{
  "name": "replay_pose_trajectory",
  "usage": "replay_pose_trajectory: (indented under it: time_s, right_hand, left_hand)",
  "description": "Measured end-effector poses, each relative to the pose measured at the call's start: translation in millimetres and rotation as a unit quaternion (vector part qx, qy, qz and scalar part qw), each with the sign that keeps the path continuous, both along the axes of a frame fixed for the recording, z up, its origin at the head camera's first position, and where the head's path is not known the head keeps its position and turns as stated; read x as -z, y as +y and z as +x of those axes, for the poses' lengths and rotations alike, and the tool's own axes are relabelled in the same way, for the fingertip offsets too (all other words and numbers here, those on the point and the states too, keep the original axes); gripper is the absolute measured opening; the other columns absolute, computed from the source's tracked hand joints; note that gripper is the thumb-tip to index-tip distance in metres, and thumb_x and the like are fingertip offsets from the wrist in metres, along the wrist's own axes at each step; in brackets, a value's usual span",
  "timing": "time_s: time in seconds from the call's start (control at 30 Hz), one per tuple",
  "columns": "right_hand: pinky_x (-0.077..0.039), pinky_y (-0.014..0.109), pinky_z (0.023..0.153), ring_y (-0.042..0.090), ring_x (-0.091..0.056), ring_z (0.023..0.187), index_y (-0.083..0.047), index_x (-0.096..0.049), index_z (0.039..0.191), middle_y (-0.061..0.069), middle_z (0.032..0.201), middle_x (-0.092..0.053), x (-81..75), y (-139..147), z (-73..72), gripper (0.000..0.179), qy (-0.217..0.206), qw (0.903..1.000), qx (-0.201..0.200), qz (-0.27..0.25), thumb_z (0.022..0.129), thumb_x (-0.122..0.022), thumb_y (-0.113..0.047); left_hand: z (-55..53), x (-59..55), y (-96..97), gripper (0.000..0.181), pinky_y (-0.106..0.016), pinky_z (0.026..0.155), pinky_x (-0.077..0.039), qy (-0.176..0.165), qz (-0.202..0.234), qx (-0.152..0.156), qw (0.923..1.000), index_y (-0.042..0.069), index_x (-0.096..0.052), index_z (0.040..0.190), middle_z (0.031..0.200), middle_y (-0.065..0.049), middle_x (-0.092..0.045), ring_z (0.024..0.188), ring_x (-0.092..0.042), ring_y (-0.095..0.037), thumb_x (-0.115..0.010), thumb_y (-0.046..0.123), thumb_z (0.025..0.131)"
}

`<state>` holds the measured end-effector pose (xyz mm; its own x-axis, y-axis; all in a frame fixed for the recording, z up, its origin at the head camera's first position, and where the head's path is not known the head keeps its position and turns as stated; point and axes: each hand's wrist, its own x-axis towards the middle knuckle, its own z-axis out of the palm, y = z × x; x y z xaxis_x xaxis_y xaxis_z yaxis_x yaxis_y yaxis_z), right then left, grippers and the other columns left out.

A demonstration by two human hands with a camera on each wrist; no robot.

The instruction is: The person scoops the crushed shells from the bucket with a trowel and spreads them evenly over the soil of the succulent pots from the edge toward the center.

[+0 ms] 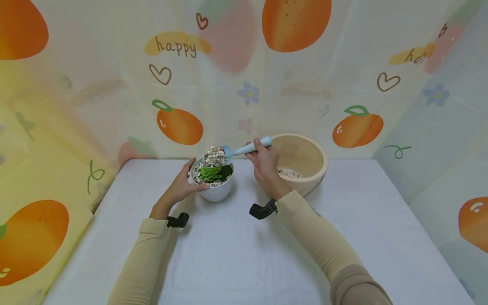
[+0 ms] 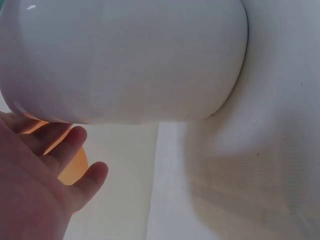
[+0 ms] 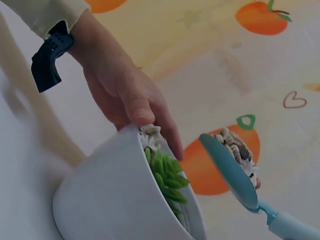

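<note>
My left hand (image 1: 181, 186) holds a white flowerpot (image 1: 216, 194) at its left side, thumb on the near rim and fingers round the side. A green succulent (image 1: 210, 173) grows in it, with pale pebbles around part of it. Dark surface shows on the right inside the pot. My right hand (image 1: 265, 165) grips the handle of a light blue scoop (image 1: 248, 148), heaped with small pale pebbles (image 1: 214, 155). In the right wrist view the blade (image 3: 227, 167) hangs over the pot's mouth, above the succulent and apart from it.
A large cream bowl (image 1: 323, 169) stands right of the pot, partly hidden by my right hand. Some pebbles (image 1: 288, 173) lie on its bottom. A white cloth (image 1: 236, 254) covers the table, and a fruit-print curtain (image 1: 228, 101) hangs behind and at the sides.
</note>
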<state>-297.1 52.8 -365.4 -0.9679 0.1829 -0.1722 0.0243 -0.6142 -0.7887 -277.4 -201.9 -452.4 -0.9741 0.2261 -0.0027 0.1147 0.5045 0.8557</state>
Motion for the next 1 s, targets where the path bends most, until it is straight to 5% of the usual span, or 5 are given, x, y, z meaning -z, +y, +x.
replay_pose_trajectory:
  time_s: [0.33,0.53,0.73,0.87,1.0]
  right_hand:
    - [-0.047,0.047,0.101,0.035,-0.062,0.115,0.002,-0.051,0.108,0.036,0.127,-0.055,3.4,-14,3.2,0.014,-0.004,0.9997,0.015,0.02,0.1,-0.053,-0.01]
    - [-0.049,0.046,0.099,0.033,-0.063,0.114,0.006,-0.051,0.119,0.029,0.118,-0.06,5.8,-18,3.1,0.025,-0.013,0.9992,0.019,0.033,0.1,-0.053,-0.01]
    - [-0.052,0.045,0.095,0.032,-0.064,0.107,0.006,-0.055,0.111,0.027,0.112,-0.062,10.6,-21,1.8,0.019,0.003,0.9969,0.034,0.071,0.099,-0.055,-0.008]
    - [-0.056,0.041,0.089,0.029,-0.066,0.1,0.006,-0.058,0.103,0.017,0.095,-0.064,13.2,-26,2.6,0.015,0.023,0.9911,0.051,0.121,0.097,-0.058,-0.008]
    - [-0.057,0.038,0.086,0.028,-0.067,0.103,0.005,-0.058,0.106,0.018,0.098,-0.067,14.2,-29,6.3,0.017,0.046,0.9843,0.049,0.163,0.096,-0.059,-0.008]
  left_hand:
    - [0.6,-5.0,-0.1,0.114,-0.063,0.117,-0.018,-0.005,0.004,0.02,0.9998,0.008,-0.002,0.157,0.163,-0.019,-0.011,0.149,-0.015,-0.041,-0.081,0.028,0.077]
    - [-2.3,-1.3,-0.9,0.114,-0.064,0.115,-0.022,-0.009,0.005,0.022,0.9997,0.01,-0.004,0.157,0.162,-0.02,-0.011,0.147,-0.018,-0.043,-0.081,0.026,0.075]
    - [-6.5,6.3,0.3,0.114,-0.063,0.116,-0.02,-0.007,0.02,0.013,0.9997,0.011,-0.006,0.157,0.162,-0.019,-0.013,0.148,-0.017,-0.041,-0.083,0.028,0.075]
    - [-3.5,5.7,2.8,0.114,-0.063,0.117,-0.018,-0.008,0.023,0.001,0.9997,0.011,-0.006,0.157,0.162,-0.019,-0.013,0.148,-0.016,-0.04,-0.083,0.028,0.074]
    - [1.5,5.8,5.4,0.115,-0.063,0.116,-0.018,-0.004,0.018,-0.017,0.9997,0.011,-0.008,0.156,0.16,-0.021,-0.016,0.147,-0.017,-0.04,-0.084,0.031,0.073]
